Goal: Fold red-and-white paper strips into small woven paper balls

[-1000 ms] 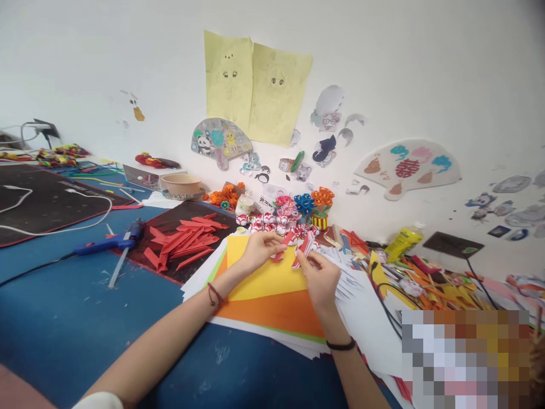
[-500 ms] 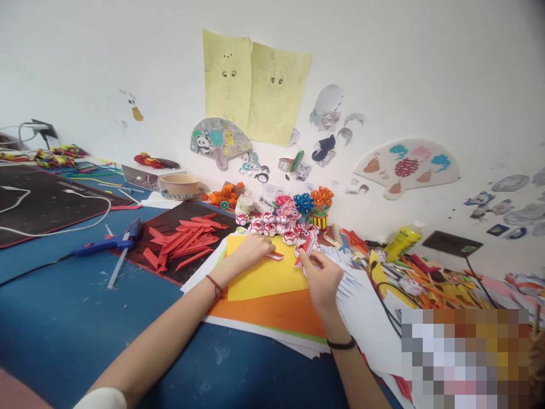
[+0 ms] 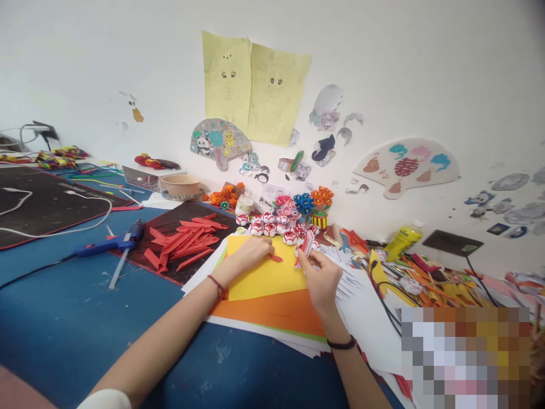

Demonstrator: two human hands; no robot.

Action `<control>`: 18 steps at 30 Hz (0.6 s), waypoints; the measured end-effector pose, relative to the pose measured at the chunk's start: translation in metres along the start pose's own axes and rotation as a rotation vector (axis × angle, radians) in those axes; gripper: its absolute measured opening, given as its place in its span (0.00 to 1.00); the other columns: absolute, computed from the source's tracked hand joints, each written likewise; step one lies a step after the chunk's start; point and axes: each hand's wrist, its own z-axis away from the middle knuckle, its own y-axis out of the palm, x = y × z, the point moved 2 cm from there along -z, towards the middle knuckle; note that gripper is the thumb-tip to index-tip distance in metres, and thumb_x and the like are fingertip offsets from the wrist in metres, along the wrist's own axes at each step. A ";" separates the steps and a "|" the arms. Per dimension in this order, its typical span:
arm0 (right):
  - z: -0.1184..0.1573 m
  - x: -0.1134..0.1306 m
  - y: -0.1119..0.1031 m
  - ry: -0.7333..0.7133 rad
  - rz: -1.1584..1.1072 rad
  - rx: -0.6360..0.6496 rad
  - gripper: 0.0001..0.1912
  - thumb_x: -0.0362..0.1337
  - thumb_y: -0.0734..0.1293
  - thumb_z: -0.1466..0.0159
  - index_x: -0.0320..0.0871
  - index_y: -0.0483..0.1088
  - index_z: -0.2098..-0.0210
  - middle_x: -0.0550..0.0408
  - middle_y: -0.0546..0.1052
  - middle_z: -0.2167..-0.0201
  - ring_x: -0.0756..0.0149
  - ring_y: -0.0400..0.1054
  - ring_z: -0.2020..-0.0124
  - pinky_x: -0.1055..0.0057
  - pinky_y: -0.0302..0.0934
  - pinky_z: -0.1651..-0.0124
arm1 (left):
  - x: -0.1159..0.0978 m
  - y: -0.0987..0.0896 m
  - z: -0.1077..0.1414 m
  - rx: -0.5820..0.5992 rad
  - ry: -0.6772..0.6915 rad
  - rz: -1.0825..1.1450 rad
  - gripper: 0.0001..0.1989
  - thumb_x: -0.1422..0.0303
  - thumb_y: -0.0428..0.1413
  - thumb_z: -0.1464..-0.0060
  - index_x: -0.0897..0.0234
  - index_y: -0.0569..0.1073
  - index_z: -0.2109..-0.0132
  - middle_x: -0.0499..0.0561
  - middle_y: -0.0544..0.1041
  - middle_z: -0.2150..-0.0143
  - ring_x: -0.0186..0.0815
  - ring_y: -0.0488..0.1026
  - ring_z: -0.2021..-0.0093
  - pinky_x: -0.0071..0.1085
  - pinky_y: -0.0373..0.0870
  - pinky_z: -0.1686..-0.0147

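Before us is a broad blue tabletop (image 3: 85, 307), and on it, over other papers, our landmark: a flat, bright yellow paper sheet (image 3: 272, 281). Left of the yellow sheet, on a black mat with a red edge (image 3: 183, 213), we see a heaped pile of folded red paper strips (image 3: 179, 241). Over the sheet's right side, our right hand (image 3: 322, 282) pinches a slim red-and-white bundle of folded paper strips (image 3: 304, 250) between thumb and fingers. On the sheet's upper middle, our left hand (image 3: 254, 254) rests with fingers curled at one small red paper strip (image 3: 276, 258), mostly covered; we cannot tell whether they pinch it or only press it.

We judge the bundle nearly weightless, fairly stiff along its folds, dry rather than slippery, and liable to fan apart if held loosely; a light pinch across its lower end suits it. The single strip should bend and crease easily, so we would grip it flat near one end.

Against a second ago, our left hand has dropped away from the bundle to the yellow sheet, taking its strip along. Our right hand and the pile have hardly moved.
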 end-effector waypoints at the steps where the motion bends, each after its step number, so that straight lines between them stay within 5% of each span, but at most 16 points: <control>1: 0.000 0.000 0.000 -0.001 0.005 0.002 0.16 0.43 0.68 0.39 0.40 0.71 0.79 0.58 0.71 0.82 0.67 0.65 0.77 0.72 0.56 0.70 | 0.001 0.000 0.000 -0.001 -0.002 0.001 0.18 0.56 0.55 0.39 0.66 0.79 0.68 0.53 0.76 0.70 0.36 0.73 0.66 0.28 0.59 0.65; 10: -0.001 -0.004 0.001 0.075 -0.057 0.029 0.14 0.43 0.68 0.40 0.39 0.74 0.76 0.54 0.76 0.78 0.65 0.67 0.76 0.71 0.57 0.68 | 0.006 0.003 -0.001 -0.030 -0.119 0.108 0.19 0.54 0.58 0.43 0.66 0.78 0.71 0.55 0.75 0.73 0.39 0.73 0.66 0.29 0.58 0.65; 18: 0.000 -0.002 0.002 0.076 -0.032 0.058 0.16 0.45 0.68 0.40 0.40 0.73 0.78 0.55 0.74 0.80 0.66 0.66 0.77 0.71 0.57 0.69 | 0.014 0.007 0.002 0.007 -0.045 0.124 0.11 0.70 0.54 0.40 0.66 0.78 0.69 0.55 0.76 0.70 0.38 0.71 0.66 0.30 0.59 0.64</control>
